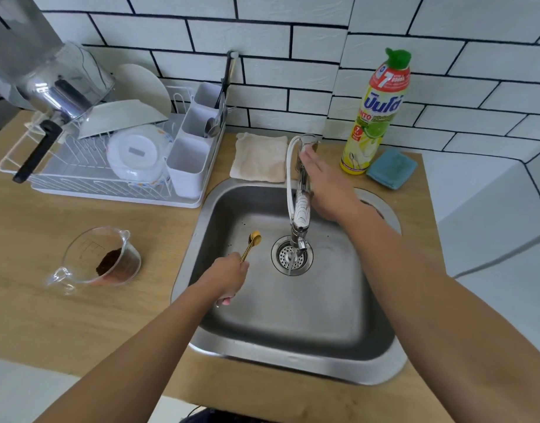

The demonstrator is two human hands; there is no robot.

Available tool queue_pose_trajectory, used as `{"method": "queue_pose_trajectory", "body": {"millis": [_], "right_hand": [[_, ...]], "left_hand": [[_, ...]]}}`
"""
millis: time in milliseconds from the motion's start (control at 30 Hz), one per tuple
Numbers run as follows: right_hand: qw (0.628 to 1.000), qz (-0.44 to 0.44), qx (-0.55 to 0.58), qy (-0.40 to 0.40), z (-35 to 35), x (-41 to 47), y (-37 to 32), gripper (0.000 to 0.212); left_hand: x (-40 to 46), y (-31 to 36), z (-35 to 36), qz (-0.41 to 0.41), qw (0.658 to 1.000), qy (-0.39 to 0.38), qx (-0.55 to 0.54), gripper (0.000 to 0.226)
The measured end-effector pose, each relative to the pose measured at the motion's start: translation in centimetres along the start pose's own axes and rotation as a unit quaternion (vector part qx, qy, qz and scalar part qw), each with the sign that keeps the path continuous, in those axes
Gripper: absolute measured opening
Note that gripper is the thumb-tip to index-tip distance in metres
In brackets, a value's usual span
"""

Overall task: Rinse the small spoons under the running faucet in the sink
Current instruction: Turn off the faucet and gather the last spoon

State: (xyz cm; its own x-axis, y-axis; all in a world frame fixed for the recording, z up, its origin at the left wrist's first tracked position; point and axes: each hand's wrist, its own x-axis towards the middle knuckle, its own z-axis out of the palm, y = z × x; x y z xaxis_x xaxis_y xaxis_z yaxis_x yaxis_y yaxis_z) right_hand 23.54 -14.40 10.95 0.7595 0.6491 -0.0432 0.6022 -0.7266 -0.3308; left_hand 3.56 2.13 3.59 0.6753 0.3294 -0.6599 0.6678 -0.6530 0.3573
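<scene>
Now, left hand (pixel 229 274): grips small gold spoons (pixel 252 244) left of the drain (pixel 291 255)
Right hand (pixel 325 184): flat, fingers straight, on the faucet (pixel 300 203) behind the drain
Sink (pixel 338 355): bare basin floor in front of the drain

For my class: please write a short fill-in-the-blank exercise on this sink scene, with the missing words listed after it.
1. The left hand holds the small spoons over the ____.
2. The right hand reaches to the ____.
3. The dish soap bottle has a ____ cap.
4. The measuring cup stands ____ of the basin.

Missing words: sink; faucet; green; left
</scene>
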Motion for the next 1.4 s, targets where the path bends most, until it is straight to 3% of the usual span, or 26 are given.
{"method": "queue_pose_trajectory", "body": {"millis": [133, 233, 300, 433, 500, 600, 700, 767, 800, 833, 867, 900, 933, 967, 1000, 1067, 1100, 1133, 1200, 1233, 1267, 1300, 1333, 1367, 1400], "right_hand": [[0.988, 0.045, 0.147, 0.023, 0.1, -1.2, -0.4, 0.08], [0.937, 0.154, 0.284, 0.133, 2.5, -5.4, -0.8, 0.035], [0.918, 0.228, 0.295, 0.134, 5.3, -8.6, -1.1, 0.009], [0.92, 0.293, 0.259, -0.004, 9.6, -12.6, -1.5, 0.036], [0.925, 0.291, 0.243, -0.01, 9.5, -12.9, -1.7, 0.038], [0.92, 0.275, 0.258, 0.101, 6.6, -11.8, -2.3, 0.039], [0.891, 0.2, 0.266, 0.309, 2.7, -11.1, -3.6, 0.037], [0.872, 0.153, 0.241, 0.397, 2.0, -11.3, -3.9, 0.034], [0.879, 0.143, 0.234, 0.39, 2.3, -11.6, -3.7, 0.031], [0.9, 0.149, 0.239, 0.333, 3.0, -12.0, -3.3, 0.026], [0.933, 0.179, 0.241, 0.199, 3.8, -12.5, -2.9, 0.016], [0.954, 0.213, 0.212, 0.018, 4.9, -13.0, -2.5, 0.028], [0.949, 0.235, 0.171, -0.12, 6.2, -13.6, -2.0, 0.05], [0.941, 0.247, 0.15, -0.176, 7.0, -14.1, -1.7, 0.057], [0.943, 0.254, 0.162, -0.142, 7.2, -14.1, -1.5, 0.048], [0.941, 0.264, 0.214, 0.016, 6.6, -13.7, -1.5, 0.022], [0.938, 0.258, 0.215, 0.082, 6.4, -13.4, -1.4, 0.027], [0.933, 0.251, 0.214, 0.143, 6.4, -13.3, -1.4, 0.035], [0.922, 0.232, 0.224, 0.214, 6.4, -13.4, -1.4, 0.036], [0.928, 0.218, 0.22, 0.205, 6.3, -13.5, -1.3, 0.029], [0.95, 0.213, 0.192, 0.121, 6.6, -13.6, -1.1, 0.015], [0.967, 0.206, 0.149, -0.011, 6.8, -13.6, -1.0, 0.017], [0.965, 0.202, 0.106, -0.133, 7.4, -13.7, -0.8, 0.038], [0.956, 0.209, 0.093, -0.186, 7.6, -13.8, -0.8, 0.047], [0.96, 0.208, 0.115, -0.145, 7.4, -13.7, -1.1, 0.04]], "left_hand": [[-0.2, 0.0, -0.3, 0.011, 0.999, 0.029, -0.015, 0.023], [0.1, -0.1, -0.5, 0.017, 0.998, 0.051, -0.032, 0.028], [0.4, -0.1, -0.7, 0.023, 0.998, 0.051, -0.035, 0.029], [0.6, -0.6, -0.7, 0.03, 0.999, 0.016, -0.037, 0.03], [0.2, -0.8, -0.8, 0.045, 0.999, 0.02, -0.019, 0.029], [-0.4, -0.7, -1.6, 0.127, 0.984, 0.122, 0.003, 0.023], [-1.5, -0.4, -2.1, 0.251, 0.939, 0.216, -0.092, 0.021], [-1.8, -0.1, -2.1, 0.276, 0.918, 0.239, -0.153, 0.017], [-1.4, -0.1, -2.1, 0.268, 0.923, 0.236, -0.142, 0.017], [-0.8, -0.1, -2.4, 0.242, 0.942, 0.21, -0.102, 0.015], [-0.4, 0.0, -2.8, 0.19, 0.972, 0.139, -0.004, 0.009], [-0.4, 0.4, -3.0, 0.13, 0.985, 0.038, 0.104, 0.008], [-0.3, 0.7, -3.2, 0.088, 0.974, -0.034, 0.208, 0.019], [-0.3, 0.7, -3.2, 0.064, 0.96, -0.056, 0.267, 0.03], [-0.3, 0.9, -3.1, 0.073, 0.958, -0.054, 0.273, 0.035], [-0.3, 0.9, -2.5, 0.098, 0.987, 0.027, 0.122, 0.022], [-0.8, 1.0, -2.2, 0.113, 0.991, 0.066, 0.022, 0.009], [-1.2, 1.1, -1.9, 0.146, 0.981, 0.118, -0.058, 0.013], [-1.2, 1.0, -1.2, 0.187, 0.963, 0.165, -0.099, 0.021], [-0.8, 1.0, -1.5, 0.179, 0.97, 0.151, -0.072, 0.019], [-0.8, 1.3, -1.9, 0.137, 0.985, 0.109, -0.004, 0.017], [-1.0, 1.4, -2.3, 0.095, 0.992, 0.055, 0.057, 0.016], [-1.0, 1.4, -2.6, 0.068, 0.984, 0.001, 0.167, 0.02], [-1.0, 1.3, -2.7, 0.076, 0.975, -0.01, 0.208, 0.023], [-1.1, 1.3, -2.6, 0.086, 0.981, 0.005, 0.173, 0.019]]}}
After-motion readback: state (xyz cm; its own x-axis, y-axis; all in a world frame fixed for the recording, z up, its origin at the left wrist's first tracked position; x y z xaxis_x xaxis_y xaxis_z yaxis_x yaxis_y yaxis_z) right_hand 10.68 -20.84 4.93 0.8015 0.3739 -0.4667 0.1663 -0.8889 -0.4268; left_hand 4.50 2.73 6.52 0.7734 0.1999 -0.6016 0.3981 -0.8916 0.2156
